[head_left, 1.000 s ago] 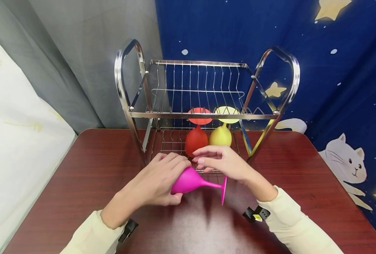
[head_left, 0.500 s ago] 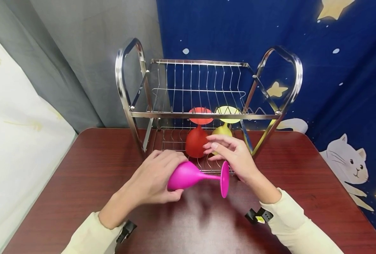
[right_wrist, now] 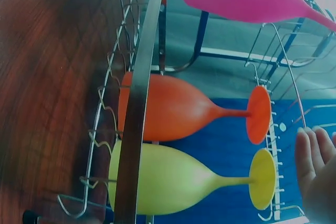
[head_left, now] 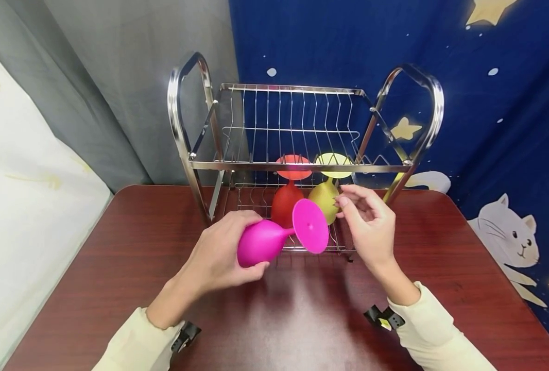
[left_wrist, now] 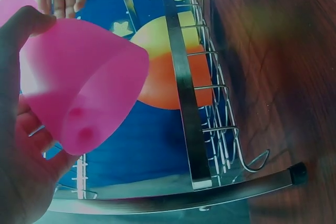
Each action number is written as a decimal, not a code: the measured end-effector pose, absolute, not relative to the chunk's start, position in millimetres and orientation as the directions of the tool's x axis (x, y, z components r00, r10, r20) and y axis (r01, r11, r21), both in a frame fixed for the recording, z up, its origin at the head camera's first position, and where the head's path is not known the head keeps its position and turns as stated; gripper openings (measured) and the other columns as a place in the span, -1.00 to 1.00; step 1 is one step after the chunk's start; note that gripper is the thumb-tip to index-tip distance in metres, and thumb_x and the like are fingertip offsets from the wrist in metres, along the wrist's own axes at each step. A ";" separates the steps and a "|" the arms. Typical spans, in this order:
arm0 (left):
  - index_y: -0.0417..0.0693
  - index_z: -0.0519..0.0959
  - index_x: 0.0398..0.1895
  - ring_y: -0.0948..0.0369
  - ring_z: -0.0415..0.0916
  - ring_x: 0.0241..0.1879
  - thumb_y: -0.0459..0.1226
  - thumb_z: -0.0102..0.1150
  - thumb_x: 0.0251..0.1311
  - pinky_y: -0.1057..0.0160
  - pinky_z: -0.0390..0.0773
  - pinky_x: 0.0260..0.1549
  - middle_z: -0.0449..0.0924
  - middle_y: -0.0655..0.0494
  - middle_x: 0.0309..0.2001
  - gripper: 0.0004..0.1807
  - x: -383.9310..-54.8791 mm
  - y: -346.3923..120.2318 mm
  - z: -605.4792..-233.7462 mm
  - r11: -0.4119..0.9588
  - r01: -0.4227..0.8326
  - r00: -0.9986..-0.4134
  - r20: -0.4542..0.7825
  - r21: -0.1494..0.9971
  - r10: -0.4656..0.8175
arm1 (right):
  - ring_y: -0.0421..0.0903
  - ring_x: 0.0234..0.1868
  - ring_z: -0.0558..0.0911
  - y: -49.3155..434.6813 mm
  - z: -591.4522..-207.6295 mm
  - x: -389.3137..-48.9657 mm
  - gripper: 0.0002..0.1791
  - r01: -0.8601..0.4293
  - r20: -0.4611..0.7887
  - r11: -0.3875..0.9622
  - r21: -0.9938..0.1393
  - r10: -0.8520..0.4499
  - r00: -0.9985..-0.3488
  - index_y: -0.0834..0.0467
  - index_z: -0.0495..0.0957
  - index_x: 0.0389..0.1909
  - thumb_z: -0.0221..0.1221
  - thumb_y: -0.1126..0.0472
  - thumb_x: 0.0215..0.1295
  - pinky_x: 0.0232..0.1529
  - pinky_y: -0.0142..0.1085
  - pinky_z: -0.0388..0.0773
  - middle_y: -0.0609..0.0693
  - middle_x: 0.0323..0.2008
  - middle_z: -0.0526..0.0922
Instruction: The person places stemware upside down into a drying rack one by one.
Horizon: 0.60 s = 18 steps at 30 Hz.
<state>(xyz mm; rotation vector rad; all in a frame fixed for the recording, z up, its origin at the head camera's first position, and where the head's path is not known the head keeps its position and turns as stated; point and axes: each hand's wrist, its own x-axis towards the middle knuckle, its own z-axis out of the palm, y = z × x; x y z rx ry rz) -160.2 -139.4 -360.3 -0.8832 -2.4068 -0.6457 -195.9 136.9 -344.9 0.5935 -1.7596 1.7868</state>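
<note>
My left hand grips a magenta wine glass round its bowl, in front of the rack. The glass is tilted, its foot raised toward the right and facing me. The left wrist view shows its open rim between thumb and fingers. To the right, my right hand hangs in the air with loosely bent fingers, holding nothing, apart from the magenta glass. Behind it, a red wine glass and a yellow wine glass stand upside down, side by side, on the lower tier of the metal dish rack.
The two-tier rack has curved side handles and an upper wire shelf. It stands on a brown wooden table. Behind hang a grey curtain and a blue star-patterned curtain.
My left hand has turned the magenta glass so its foot swings up and toward me, shifting slightly left. My right hand has moved right and up, away from the glass.
</note>
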 end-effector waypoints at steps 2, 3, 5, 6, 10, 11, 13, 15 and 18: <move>-0.10 0.45 0.10 0.20 0.50 0.01 0.06 0.43 -0.25 0.16 0.67 -0.22 0.52 0.08 0.06 -0.22 -160.8 -139.7 -361.5 0.673 0.685 -0.670 0.604 0.278 0.432 | -0.15 -0.35 0.69 139.7 -344.7 -195.5 -0.77 -0.682 0.680 0.035 -0.731 0.130 -0.722 0.55 0.53 -0.11 0.16 0.52 0.23 -0.38 -0.38 0.65 0.07 -0.36 0.71; -0.10 0.45 0.09 0.19 0.50 0.01 0.05 0.44 -0.26 0.16 0.67 -0.23 0.52 0.07 0.06 -0.21 -161.1 -139.8 -362.0 0.670 0.684 -0.671 0.609 0.287 0.424 | -0.16 -0.36 0.69 141.4 -344.3 -195.3 -0.78 -0.688 0.686 0.049 -0.724 0.150 -0.712 0.55 0.53 -0.12 0.17 0.52 0.23 -0.37 -0.39 0.65 0.06 -0.37 0.71; -0.11 0.45 0.09 0.19 0.51 0.01 0.04 0.45 -0.27 0.17 0.68 -0.24 0.53 0.06 0.06 -0.21 -161.5 -140.1 -362.7 0.665 0.681 -0.676 0.613 0.308 0.409 | -0.17 -0.39 0.69 144.4 -343.6 -195.1 -0.78 -0.695 0.693 0.062 -0.716 0.180 -0.698 0.54 0.53 -0.11 0.16 0.52 0.23 -0.38 -0.38 0.65 0.06 -0.38 0.71; -0.11 0.45 0.09 0.19 0.51 0.01 0.04 0.46 -0.27 0.18 0.68 -0.24 0.53 0.06 0.06 -0.21 -161.6 -140.2 -363.1 0.662 0.678 -0.681 0.613 0.320 0.401 | -0.17 -0.41 0.69 145.8 -343.5 -195.1 -0.78 -0.698 0.694 0.056 -0.714 0.193 -0.694 0.55 0.53 -0.12 0.16 0.52 0.22 -0.39 -0.39 0.65 0.08 -0.39 0.71; -0.13 0.44 0.09 0.18 0.51 0.03 0.02 0.49 -0.29 0.19 0.67 -0.23 0.52 0.06 0.08 -0.19 -161.8 -140.3 -364.2 0.659 0.657 -0.706 0.605 0.366 0.368 | -0.17 -0.50 0.68 149.6 -342.7 -194.7 -0.79 -0.707 0.694 0.047 -0.706 0.243 -0.678 0.55 0.54 -0.15 0.17 0.53 0.20 -0.48 -0.42 0.62 0.06 -0.44 0.70; -0.13 0.44 0.09 0.18 0.51 0.04 0.01 0.50 -0.29 0.19 0.67 -0.22 0.52 0.06 0.08 -0.19 -161.8 -140.2 -364.4 0.656 0.652 -0.713 0.602 0.381 0.359 | -0.18 -0.53 0.68 150.1 -342.8 -194.7 -0.80 -0.710 0.696 0.047 -0.702 0.254 -0.671 0.55 0.54 -0.16 0.17 0.53 0.20 -0.51 -0.43 0.61 0.05 -0.46 0.70; -0.13 0.44 0.10 0.18 0.51 0.05 0.00 0.52 -0.30 0.20 0.67 -0.21 0.51 0.07 0.10 -0.18 -161.9 -140.2 -364.8 0.650 0.641 -0.726 0.596 0.407 0.343 | -0.18 -0.57 0.66 150.8 -343.0 -194.7 -0.81 -0.718 0.698 0.041 -0.694 0.282 -0.658 0.56 0.54 -0.19 0.18 0.52 0.20 -0.56 -0.45 0.58 0.04 -0.49 0.70; -0.12 0.44 0.10 0.18 0.51 0.04 -0.02 0.53 -0.31 0.20 0.66 -0.21 0.51 0.08 0.10 -0.18 -161.8 -140.4 -364.9 0.639 0.632 -0.739 0.590 0.438 0.326 | -0.19 -0.61 0.65 151.6 -343.6 -194.6 -0.83 -0.726 0.698 0.032 -0.687 0.310 -0.646 0.56 0.54 -0.21 0.18 0.52 0.19 -0.59 -0.45 0.57 0.05 -0.52 0.70; -0.12 0.44 0.11 0.18 0.51 0.03 -0.04 0.55 -0.32 0.20 0.66 -0.22 0.50 0.10 0.10 -0.17 -161.4 -140.8 -365.0 0.625 0.616 -0.759 0.574 0.479 0.307 | -0.19 -0.65 0.64 153.1 -344.4 -193.9 -0.85 -0.740 0.701 0.029 -0.672 0.350 -0.622 0.55 0.55 -0.25 0.19 0.50 0.20 -0.61 -0.45 0.55 0.05 -0.56 0.69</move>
